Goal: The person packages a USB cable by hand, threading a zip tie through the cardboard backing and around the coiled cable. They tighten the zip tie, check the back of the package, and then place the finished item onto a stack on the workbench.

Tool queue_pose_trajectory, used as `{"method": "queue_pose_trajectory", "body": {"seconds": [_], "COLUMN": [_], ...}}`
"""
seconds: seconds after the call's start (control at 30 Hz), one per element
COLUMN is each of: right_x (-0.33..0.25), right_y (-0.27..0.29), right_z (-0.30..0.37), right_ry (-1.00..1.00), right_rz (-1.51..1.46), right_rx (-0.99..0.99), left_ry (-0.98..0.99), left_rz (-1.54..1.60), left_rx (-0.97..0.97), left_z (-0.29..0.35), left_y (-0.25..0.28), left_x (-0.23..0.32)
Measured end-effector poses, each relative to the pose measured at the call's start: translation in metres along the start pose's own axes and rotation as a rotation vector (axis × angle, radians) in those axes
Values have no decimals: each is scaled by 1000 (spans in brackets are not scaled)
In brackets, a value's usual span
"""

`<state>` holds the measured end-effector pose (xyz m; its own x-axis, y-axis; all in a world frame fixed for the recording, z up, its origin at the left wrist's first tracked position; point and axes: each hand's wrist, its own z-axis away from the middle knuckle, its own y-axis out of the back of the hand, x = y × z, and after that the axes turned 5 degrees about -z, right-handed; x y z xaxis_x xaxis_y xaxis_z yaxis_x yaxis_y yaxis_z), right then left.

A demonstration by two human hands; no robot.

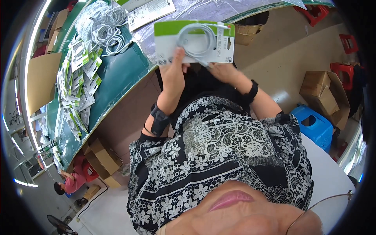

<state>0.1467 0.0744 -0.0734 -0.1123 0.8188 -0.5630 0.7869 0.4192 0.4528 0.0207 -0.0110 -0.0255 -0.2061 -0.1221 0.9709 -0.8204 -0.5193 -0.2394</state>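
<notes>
- The person holds a flat cable package [166,45] up in front of the body, on the far side of both hands, close to the tabletop's near edge.
- Its long axis runs left to right, across the line of the forearms; a green band marks its far edge, and a hanging slot sits at its right end.
- The left hand [173,74] grips the package at the near edge, left of the middle, with the thumb laid on the front face by the near left side of the coiled white cable [212,41].
- The right hand [226,73] is at the near edge, right of the middle, by a short length of cable that drops from the coil; it is blurred and partly covered, so whether its fingers are closed on anything cannot be told.
- The left thumb is the nearer to the coil; the right hand is the nearer to the slotted end.
- Dark lettering runs sideways along the right end, beside the slot, with a small red mark at the far right and a small dark symbol in the near right corner.
- To the left, on the green tabletop [117,76], lies a pile of similar green-and-white packages [78,84]; loose coiled cables [105,34] lie beyond it, and a printed white card [152,15] lies farther right.
</notes>
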Motion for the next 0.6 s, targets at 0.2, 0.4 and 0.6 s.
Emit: {"method": "queue_pose_trajectory", "body": {"seconds": [0.2,0.4,0.6], "right_x": [13,0,24], "right_y": [-19,-4,54], "right_z": [3,11,-16], "right_ry": [-384,-863,-793], "right_rz": [-440,-1224,-982], "right_rx": [17,59,-95], "left_ry": [105,134,350], "left_rz": [207,259,459], "left_rx": [93,-58,-228], "left_z": [-9,4,6], "left_y": [0,24,32], "left_x": [-14,-40,14]}}
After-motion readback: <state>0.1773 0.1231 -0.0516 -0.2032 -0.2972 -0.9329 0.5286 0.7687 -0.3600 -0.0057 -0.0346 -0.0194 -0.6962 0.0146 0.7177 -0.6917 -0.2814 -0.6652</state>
